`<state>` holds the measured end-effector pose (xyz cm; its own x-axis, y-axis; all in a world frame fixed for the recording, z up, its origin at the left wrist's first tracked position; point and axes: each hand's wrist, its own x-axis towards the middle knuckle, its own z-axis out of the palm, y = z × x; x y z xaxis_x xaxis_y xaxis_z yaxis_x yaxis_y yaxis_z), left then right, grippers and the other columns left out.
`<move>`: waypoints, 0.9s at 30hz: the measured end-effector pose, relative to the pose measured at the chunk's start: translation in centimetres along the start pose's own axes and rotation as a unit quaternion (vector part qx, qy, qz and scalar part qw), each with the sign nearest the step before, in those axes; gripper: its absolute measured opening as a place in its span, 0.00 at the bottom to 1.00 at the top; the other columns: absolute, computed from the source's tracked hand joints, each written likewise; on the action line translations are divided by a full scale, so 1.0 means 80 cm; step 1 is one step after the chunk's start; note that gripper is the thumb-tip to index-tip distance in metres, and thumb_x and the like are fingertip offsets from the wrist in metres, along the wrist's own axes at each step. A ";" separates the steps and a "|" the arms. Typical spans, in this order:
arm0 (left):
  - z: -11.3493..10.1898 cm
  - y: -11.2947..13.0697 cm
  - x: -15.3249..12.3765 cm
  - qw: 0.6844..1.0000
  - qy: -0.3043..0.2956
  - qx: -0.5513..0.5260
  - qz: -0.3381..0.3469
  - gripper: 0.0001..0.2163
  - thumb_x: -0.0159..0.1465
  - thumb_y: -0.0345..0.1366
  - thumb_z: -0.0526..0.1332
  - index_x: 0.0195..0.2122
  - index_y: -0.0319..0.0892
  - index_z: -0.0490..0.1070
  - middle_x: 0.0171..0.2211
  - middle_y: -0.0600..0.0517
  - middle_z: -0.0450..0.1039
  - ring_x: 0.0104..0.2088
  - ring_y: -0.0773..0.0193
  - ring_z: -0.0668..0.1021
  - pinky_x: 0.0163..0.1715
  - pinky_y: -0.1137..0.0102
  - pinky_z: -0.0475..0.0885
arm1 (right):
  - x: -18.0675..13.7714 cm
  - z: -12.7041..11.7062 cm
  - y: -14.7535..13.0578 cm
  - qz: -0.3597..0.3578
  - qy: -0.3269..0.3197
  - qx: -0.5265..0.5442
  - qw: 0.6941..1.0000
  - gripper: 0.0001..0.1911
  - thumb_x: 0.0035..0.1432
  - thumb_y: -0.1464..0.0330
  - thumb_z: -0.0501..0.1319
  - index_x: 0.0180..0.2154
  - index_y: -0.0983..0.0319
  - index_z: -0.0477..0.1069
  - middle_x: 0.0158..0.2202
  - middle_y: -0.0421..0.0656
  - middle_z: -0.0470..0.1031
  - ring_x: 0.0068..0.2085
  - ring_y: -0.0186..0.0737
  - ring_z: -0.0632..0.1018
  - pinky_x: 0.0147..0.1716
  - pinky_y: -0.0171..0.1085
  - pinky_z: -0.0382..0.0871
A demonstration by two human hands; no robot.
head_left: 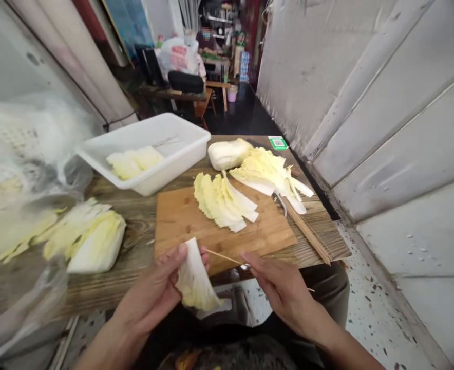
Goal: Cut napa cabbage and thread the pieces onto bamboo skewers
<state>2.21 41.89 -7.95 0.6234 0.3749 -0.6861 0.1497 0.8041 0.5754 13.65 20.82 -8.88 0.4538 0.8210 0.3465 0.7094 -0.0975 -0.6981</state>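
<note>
My left hand (170, 277) pinches a piece of napa cabbage leaf (196, 280), its white stem end up and its yellow frilly end hanging down. A thin wooden skewer (224, 257) is gripped in my right hand (279, 282), and its tip reaches the leaf near my left fingers. Whether the tip has pierced the leaf is hidden. Just beyond my hands lies a wooden cutting board (176, 221) with several cut cabbage leaves (223, 200) fanned on it. More cabbage leaves (267, 169) are heaped at its far right edge.
A white plastic tub (165, 174) with leaf pieces and skewers stands at the back left. Bundled skewers (306, 228) lie on the right. A cabbage chunk (98, 244) and a clear plastic bag (22, 154) are at left, a cabbage half (229, 154) behind. A person (207, 38) is in the background.
</note>
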 end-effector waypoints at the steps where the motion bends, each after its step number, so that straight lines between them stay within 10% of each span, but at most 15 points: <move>1: -0.004 -0.002 0.001 1.000 -0.010 -0.001 -0.009 0.05 0.54 0.27 0.71 0.32 0.36 0.79 0.29 0.47 0.83 0.27 0.62 0.83 0.28 0.72 0.81 | 0.002 0.004 -0.002 -0.008 -0.035 -0.014 0.999 0.22 0.67 0.77 0.52 0.60 0.60 0.66 0.35 0.44 0.77 0.32 0.37 0.77 0.32 0.33 0.71; 19: -0.031 0.000 0.013 0.997 -0.052 -0.026 -0.043 0.16 0.39 0.35 0.80 0.27 0.35 0.81 0.25 0.46 0.82 0.24 0.63 0.81 0.24 0.76 0.79 | 0.024 0.009 -0.014 0.004 -0.090 -0.098 0.991 0.17 0.69 0.73 0.51 0.54 0.61 0.72 0.30 0.41 0.71 0.27 0.34 0.71 0.27 0.32 0.63; 27: -0.021 -0.005 0.009 0.998 -0.044 -0.002 -0.037 0.06 0.49 0.30 0.75 0.26 0.37 0.80 0.24 0.48 0.82 0.25 0.63 0.82 0.26 0.75 0.80 | 0.013 0.001 -0.007 -0.011 -0.053 -0.114 0.992 0.17 0.70 0.72 0.51 0.53 0.61 0.74 0.28 0.40 0.70 0.24 0.33 0.68 0.24 0.32 0.60</move>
<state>1.33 42.61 -9.46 0.6755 0.2728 -0.6851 0.1951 0.8299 0.5227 13.67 21.79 -8.18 0.3864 0.8778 0.2831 0.8271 -0.1940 -0.5275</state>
